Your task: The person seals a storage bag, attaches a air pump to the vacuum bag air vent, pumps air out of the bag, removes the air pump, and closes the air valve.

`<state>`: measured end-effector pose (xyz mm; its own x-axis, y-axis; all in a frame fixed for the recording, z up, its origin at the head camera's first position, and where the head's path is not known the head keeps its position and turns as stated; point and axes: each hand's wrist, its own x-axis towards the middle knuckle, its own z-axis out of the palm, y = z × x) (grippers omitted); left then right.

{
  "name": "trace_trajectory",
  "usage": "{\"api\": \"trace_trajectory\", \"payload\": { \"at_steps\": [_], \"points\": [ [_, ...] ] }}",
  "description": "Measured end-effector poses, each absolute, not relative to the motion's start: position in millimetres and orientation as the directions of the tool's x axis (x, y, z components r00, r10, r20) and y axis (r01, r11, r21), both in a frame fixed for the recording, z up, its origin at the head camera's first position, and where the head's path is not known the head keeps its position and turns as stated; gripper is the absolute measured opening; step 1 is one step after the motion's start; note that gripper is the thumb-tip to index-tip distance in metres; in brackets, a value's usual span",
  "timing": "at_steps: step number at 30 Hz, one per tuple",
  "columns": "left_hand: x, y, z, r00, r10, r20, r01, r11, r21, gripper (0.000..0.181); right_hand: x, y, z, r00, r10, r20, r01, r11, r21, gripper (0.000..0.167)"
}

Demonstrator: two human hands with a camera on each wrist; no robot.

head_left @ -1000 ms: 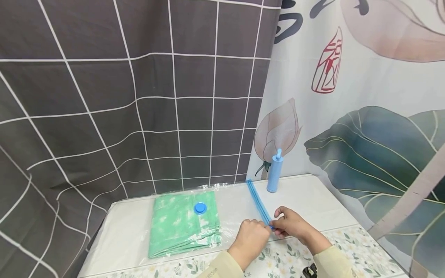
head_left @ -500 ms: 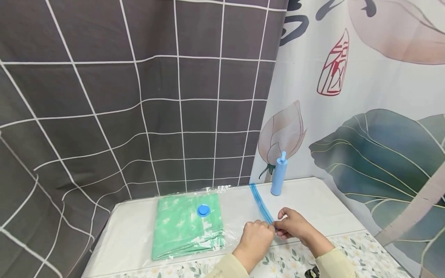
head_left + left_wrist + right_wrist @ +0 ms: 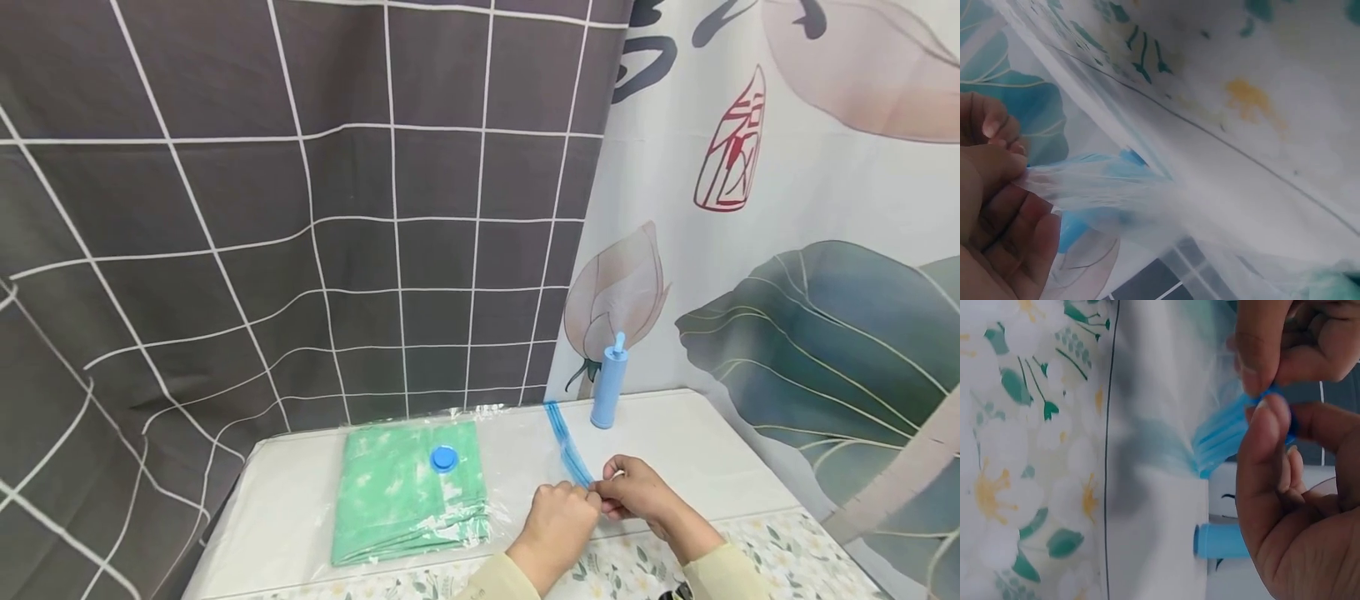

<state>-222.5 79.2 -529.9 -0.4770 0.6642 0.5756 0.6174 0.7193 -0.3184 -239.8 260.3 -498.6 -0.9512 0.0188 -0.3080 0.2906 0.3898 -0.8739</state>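
Note:
A clear plastic vacuum storage bag [image 3: 512, 442] lies on the table with a folded green cloth [image 3: 408, 492] inside. Its round blue valve [image 3: 444, 458] sits over the cloth. Along the bag's right edge runs a blue zip strip [image 3: 564, 439], bent midway. My left hand [image 3: 558, 525] pinches the bag's near right corner; the gathered film stretches away from its fingers in the left wrist view. Close beside it, my right hand [image 3: 637, 496] pinches the strip's near end, where a small darker blue piece [image 3: 1291, 425] shows between thumb and finger.
A light blue hand pump [image 3: 609, 387] stands upright at the table's back right, behind the hands. A floral cloth [image 3: 780, 542] covers the table's front part. Behind the table hang a dark grid curtain [image 3: 435, 250] and a pale lotus-print curtain [image 3: 660, 167].
The blue zip strip, straight a second ago, now bends midway. Both hands keep their pinch near the same corner. The whole head view has shifted slightly, moving everything right and down.

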Motion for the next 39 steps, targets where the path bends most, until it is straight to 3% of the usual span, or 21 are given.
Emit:
{"api": "trace_trajectory", "payload": {
  "at_steps": [10, 17, 24, 39],
  "points": [
    [-222.2, 79.8, -526.2, -0.463, 0.67, 0.58, 0.638, 0.706, -0.306, 0.015, -240.7, 271.2, -503.0, -0.936, -0.108, -0.336, 0.273, 0.383, -0.882, 0.016],
    [-227.0, 85.2, -523.8, -0.387, 0.676, 0.627, 0.654, 0.68, -0.33, 0.018, -242.0, 269.1, -497.8, -0.952, -0.002, -0.307, 0.283, 0.379, -0.881, 0.017],
    [-227.1, 77.1, -526.0, -0.418, 0.687, 0.594, 0.646, 0.685, -0.338, 0.016, -243.2, 256.9, -502.7, -0.956, 0.05, -0.289, 0.285, 0.384, -0.878, 0.023],
    [-227.2, 74.6, -524.5, -0.396, 0.704, 0.59, 0.662, 0.664, -0.348, 0.022, -251.9, 252.2, -504.1, -0.961, 0.131, -0.243, 0.276, 0.45, -0.849, 0.031]
  ]
}}
